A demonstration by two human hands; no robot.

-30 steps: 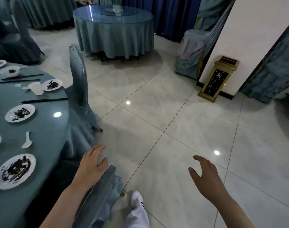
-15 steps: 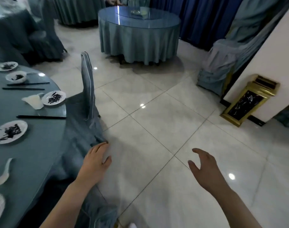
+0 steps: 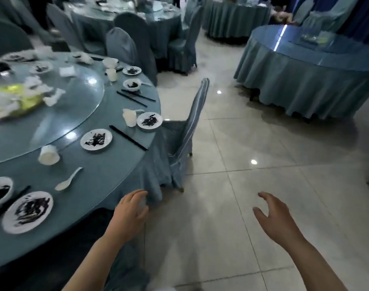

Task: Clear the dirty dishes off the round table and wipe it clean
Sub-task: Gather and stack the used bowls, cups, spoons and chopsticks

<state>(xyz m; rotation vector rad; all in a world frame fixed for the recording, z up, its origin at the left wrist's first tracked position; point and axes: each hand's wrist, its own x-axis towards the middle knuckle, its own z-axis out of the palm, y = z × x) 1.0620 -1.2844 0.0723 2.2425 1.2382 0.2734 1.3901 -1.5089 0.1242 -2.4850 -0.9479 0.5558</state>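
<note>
White dirty plates (image 3: 96, 140) x5 near edge; left hand (image 3: 130, 215), right hand (image 3: 272, 217) both spread, empty.

Both forearms came into shot bare, no sleeves, watch or rings showing on the left hand (image 3: 129, 215) or the right hand (image 3: 278, 219), and something white sat at the bottom edge.
</note>
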